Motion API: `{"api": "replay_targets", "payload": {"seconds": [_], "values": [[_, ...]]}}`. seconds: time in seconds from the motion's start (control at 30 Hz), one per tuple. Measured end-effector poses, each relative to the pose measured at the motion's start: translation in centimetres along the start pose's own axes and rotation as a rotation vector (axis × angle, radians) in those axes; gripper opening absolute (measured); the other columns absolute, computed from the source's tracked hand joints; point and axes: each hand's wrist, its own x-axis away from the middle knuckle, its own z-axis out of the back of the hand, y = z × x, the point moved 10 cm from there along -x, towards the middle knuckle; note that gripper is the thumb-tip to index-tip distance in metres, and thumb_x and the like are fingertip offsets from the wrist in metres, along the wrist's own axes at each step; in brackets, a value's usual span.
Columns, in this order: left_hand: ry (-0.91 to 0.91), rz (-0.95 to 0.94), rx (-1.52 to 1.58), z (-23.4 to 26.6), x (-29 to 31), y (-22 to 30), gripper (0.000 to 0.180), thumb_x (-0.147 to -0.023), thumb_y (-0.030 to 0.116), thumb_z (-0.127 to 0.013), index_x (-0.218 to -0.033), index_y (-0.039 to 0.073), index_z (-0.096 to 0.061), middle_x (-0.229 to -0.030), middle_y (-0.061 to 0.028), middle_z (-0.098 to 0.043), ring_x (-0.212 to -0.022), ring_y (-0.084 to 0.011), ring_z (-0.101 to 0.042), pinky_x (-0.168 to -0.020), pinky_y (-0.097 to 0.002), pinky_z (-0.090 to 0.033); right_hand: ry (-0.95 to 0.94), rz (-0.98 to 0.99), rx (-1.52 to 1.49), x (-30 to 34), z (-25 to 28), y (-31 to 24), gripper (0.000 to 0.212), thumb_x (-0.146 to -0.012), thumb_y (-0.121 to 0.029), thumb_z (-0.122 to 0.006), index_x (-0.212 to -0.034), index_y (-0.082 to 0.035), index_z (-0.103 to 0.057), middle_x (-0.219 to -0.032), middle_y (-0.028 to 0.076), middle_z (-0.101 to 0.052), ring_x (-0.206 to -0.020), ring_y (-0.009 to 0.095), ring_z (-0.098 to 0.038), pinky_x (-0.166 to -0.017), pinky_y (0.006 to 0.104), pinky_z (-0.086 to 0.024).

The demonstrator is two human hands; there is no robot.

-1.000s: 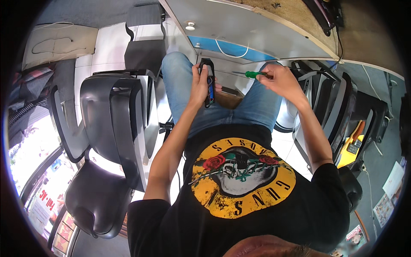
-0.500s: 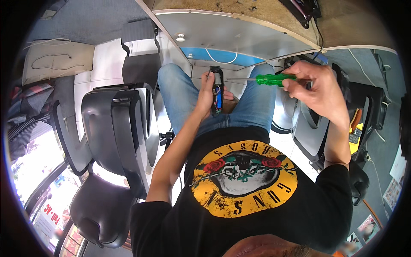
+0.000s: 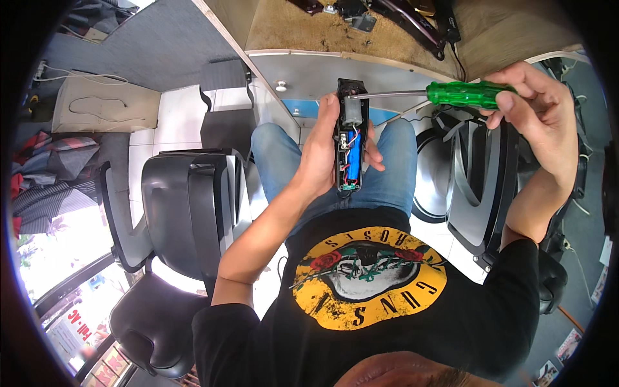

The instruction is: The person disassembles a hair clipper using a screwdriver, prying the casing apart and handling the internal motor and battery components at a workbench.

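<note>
Green-handled, steel-shanked: found screwdriver clamped in fingers of right hand, aimed at grey cylindrical motor. Found open, oblong black casing over lap, clamped in fingers of left hand. Apparently probing; next calls for steadying screwdriver.

Bare left hand: cupped in a grip, thumb extended forward, fingertips showing opposite. Left forearm slants inward.
Bare right hand: raised, well apart from left; thumb opposes bent fingers, gripping. Right forearm steep, elbow bent.
</note>
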Motion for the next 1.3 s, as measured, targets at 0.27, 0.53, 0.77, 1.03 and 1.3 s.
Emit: {"api": "replay_targets", "payload": {"seconds": [0.27, 0.53, 0.77, 1.03, 1.3], "values": [[-0.081, -0.075, -0.081, -5.6, -0.9, 5.6, 0.048, -0.11, 0.059, -0.034, -0.125, 0.014, -0.036, -0.095, -0.0144, -0.062, -0.069, -0.0298, -0.072, -0.064, -0.0509, -0.065, 0.231, 0.146, -0.021, 0.9, 7.5, -1.9, 0.028, -0.101, -0.022, -0.062, -0.11, 0.003, -0.071, -0.089, 0.011, -0.076, -0.071, 0.013, -0.071, -0.067, 0.0244, -0.048], [-0.07, -0.152, -0.261, -5.5, -2.0, 12.1, 0.065, -0.11, 0.061, -0.027, -0.111, 0.002, -0.056, -0.093, -0.0116, -0.062, -0.066, -0.0235, -0.069, -0.062, -0.0449, -0.065, 0.45, 0.147, -0.754, -0.5, 2.5, 3.2, 0.034, -0.104, -0.018, -0.058, -0.123, 0.01, -0.064, -0.099, 0.023, -0.075, -0.079, 0.021, -0.074, -0.073, 0.028, -0.054], [-0.256, -0.088, -0.18, -7.3, -3.1, 14.5, 0.057, -0.109, 0.06, -0.03, -0.118, 0.007, -0.046, -0.093, -0.0141, -0.062, -0.061, -0.0256, -0.069, -0.054, -0.0445, -0.064, 0.257, 0.114, -1.143, -4.3, -4.8, 4.3, 0.024, -0.102, -0.008, -0.053, -0.123, 0.0, -0.06, -0.114, 0.027, -0.072, -0.085, 0.025, -0.071, -0.081, 0.0345, -0.056], [-0.218, -0.154, -0.188, -6.8, -4.1, 15.9, 0.044, -0.112, 0.049, -0.028, -0.138, 0.013, -0.032, -0.102, -0.0179, -0.061, -0.07, -0.0271, -0.069, -0.059, -0.0445, -0.064, 0.05, 0.073, -0.934, -7.3, -6.7, 0.9, 0.047, -0.092, 0.002, -0.055, -0.138, 0.002, -0.047, -0.099, 0.01, -0.066, -0.076, 0.017, -0.064, -0.07, 0.0312, -0.05], [-0.136, -0.216, -0.294, -6.2, -6.1, 15.8, 0.044, -0.113, 0.042, -0.035, -0.148, 0.019, -0.02, -0.11, -0.0175, -0.06, -0.078, -0.0264, -0.069, -0.066, -0.0441, -0.062, 0.31, 0.276, -0.316, -11.6, -5.2, -1.7, 0.024, -0.094, -0.02, -0.078, -0.099, 0.001, -0.07, -0.077, 0.0, -0.065, -0.072, 0.006, -0.059, -0.064, 0.024, -0.047]]}}
